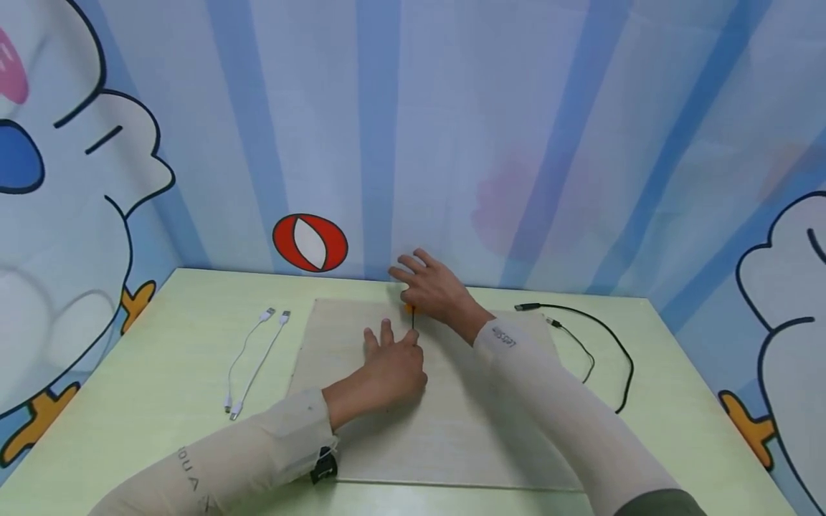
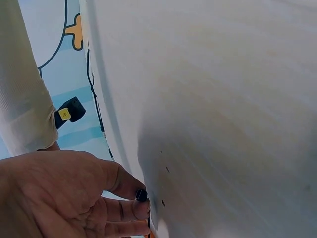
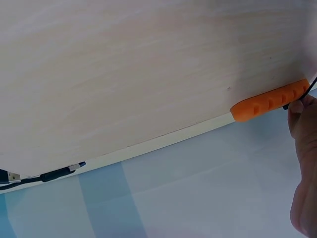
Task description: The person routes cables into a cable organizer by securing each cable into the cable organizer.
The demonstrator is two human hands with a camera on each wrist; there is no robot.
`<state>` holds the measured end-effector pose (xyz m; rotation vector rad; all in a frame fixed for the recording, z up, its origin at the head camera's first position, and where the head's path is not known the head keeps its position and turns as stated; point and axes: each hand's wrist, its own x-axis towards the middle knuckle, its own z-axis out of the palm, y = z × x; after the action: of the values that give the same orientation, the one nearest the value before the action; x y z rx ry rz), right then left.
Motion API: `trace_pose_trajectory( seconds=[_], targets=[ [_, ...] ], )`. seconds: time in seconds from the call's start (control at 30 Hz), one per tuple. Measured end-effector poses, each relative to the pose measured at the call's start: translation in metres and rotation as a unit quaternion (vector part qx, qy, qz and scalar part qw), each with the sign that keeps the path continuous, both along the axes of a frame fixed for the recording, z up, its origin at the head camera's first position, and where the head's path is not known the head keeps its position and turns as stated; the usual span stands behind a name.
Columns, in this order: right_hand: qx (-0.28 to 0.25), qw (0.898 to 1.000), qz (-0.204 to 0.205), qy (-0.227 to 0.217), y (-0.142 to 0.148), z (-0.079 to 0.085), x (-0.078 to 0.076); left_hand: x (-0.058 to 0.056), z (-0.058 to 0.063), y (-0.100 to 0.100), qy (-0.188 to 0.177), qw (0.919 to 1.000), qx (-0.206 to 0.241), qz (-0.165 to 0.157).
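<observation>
Near the board's far edge lies an orange notched strip (image 3: 270, 101), mostly covered by a hand in the head view. My right hand (image 1: 435, 290) is at the strip's end, its thumb and finger pinching a thin black cable (image 3: 312, 88) beside the notches. The same cable runs toward me over the board. Closer in, my left hand (image 1: 390, 369) pinches the cable's lower end; a small black connector (image 2: 141, 195) pokes out between thumb and fingertip in the left wrist view. The left hand's other fingers spread forward, and the right hand's other fingers extend left.
A pale board (image 1: 452, 444) lies on the light green table (image 1: 161, 373). Two white USB cables, a shorter one (image 1: 237, 355) and another (image 1: 261, 365), lie left of it. To the right are a long black cable (image 1: 629, 358) and a shorter black cable (image 1: 584, 347). A printed backdrop (image 1: 439, 107) stands behind.
</observation>
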<state>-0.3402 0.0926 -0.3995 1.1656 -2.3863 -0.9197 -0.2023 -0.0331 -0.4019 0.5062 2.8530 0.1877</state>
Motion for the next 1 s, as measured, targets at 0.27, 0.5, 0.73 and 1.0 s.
trace_pose_trajectory(
  seconds=[0.27,0.5,0.73,1.0],
  targets=[
    [-0.005,1.000,-0.005,-0.004,-0.001,0.000,-0.002,-0.002,0.004,-0.002,-0.020,0.9998,0.007,0.001],
    [0.003,1.000,-0.004,0.001,-0.005,-0.003,-0.002,-0.006,0.003,-0.005,-0.034,0.9994,0.001,0.009],
    [0.002,1.000,-0.011,-0.004,-0.003,-0.002,-0.003,-0.003,0.001,-0.005,-0.013,0.9998,0.015,0.007],
    [-0.051,0.999,0.002,-0.016,-0.002,-0.008,0.000,0.006,-0.014,-0.004,0.064,0.9978,0.015,-0.001]
  ],
)
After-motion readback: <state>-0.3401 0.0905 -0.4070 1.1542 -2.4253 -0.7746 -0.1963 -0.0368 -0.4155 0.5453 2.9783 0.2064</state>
